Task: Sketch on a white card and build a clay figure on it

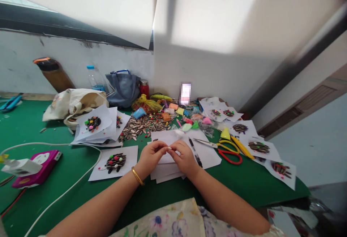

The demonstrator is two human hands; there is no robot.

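Note:
Over a stack of white paper (162, 172), my left hand (151, 156) and my right hand (186, 157) meet fingertip to fingertip. Between them they pinch a small white lump (169, 148) that looks like modelling clay; the fingers hide part of it. A black pen (195, 153) lies on the paper just right of my right hand. Left of my left hand is a sheet (132, 157) bearing a hedgehog-like shape of sunflower seeds (116, 163) dotted with coloured clay balls. Loose sunflower seeds (138, 126) are heaped beyond my hands.
Scissors (226, 148) with red and yellow handles and a yellow cutter (242, 147) lie to the right. Coloured clay packs (166, 117), bags and a phone (185, 93) stand behind. A white cable (78, 186) crosses the left side near a magenta box (38, 168). Seed pictures (258, 147) line the right edge.

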